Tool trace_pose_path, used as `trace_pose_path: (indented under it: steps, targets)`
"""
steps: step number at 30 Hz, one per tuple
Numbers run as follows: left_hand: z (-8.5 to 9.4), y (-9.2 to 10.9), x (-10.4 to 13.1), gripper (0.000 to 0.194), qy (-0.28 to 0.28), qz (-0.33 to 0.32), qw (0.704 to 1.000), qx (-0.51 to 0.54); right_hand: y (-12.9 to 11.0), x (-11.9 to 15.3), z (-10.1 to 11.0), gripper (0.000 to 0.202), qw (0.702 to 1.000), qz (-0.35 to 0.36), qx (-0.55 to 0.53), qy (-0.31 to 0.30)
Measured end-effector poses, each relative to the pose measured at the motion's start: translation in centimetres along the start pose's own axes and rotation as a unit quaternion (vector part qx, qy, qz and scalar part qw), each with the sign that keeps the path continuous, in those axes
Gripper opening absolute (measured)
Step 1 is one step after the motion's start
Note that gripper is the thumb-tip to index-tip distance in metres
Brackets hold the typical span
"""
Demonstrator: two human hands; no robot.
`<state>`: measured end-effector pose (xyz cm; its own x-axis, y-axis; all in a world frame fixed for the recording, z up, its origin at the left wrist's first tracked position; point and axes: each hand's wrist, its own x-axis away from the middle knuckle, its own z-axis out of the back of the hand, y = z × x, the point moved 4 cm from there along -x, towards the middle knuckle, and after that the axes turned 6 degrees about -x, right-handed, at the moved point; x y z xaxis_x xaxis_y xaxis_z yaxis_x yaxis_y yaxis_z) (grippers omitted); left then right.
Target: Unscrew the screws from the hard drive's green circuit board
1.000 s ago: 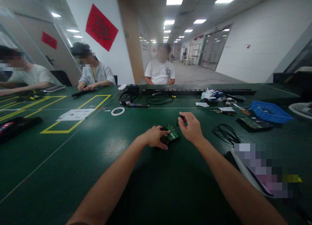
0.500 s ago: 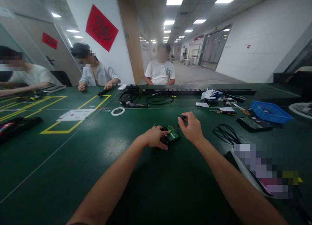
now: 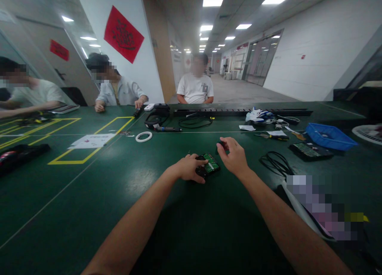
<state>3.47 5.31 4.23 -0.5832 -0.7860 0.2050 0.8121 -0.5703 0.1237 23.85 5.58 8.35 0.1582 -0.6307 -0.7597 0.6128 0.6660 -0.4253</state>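
Two hands, two circuit boards

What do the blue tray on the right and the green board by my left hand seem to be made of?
Blue tray: probably moulded plastic, fairly smooth, judging by its even colour and raised walls. Green board by your left hand: likely coated circuit-board laminate, judging by its flat green face and pale marks; finer detail is too small.

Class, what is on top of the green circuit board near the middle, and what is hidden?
The left hand lies across the left part of the green circuit board; the right part shows. Whatever the hand covers cannot be seen.
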Motion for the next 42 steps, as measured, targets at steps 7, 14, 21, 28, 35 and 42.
trace_pose_path:
  steps: [7,14,21,28,35,42]
  targets:
    - [-0.09,-0.06,-0.07,0.103,-0.003,-0.002,1.0,-0.002,0.81,0.13,-0.21,0.026,0.999,-0.041,-0.019,0.016]
    - [-0.07,-0.07,-0.06,0.103,-0.003,-0.001,1.0,-0.002,0.51,0.22,-0.22,0.03,1.0,-0.015,-0.003,0.002]
    - [0.16,0.15,0.06,0.102,-0.003,-0.001,1.0,-0.002,0.81,0.43,-0.56,0.035,1.0,-0.017,0.006,-0.008]
    - [-0.13,-0.02,-0.12,0.103,0.002,-0.003,1.0,-0.004,1.02,0.32,-0.37,0.031,1.0,-0.02,0.007,0.0]
    - [-0.29,-0.16,-0.24,0.103,-0.002,0.0,1.0,-0.005,0.61,0.08,0.03,0.028,1.0,-0.012,0.016,-0.007]
    - [-0.02,0.0,-0.02,0.103,-0.004,0.0,1.0,-0.004,0.2,-0.1,0.32,0.025,1.0,-0.003,0.023,-0.004]
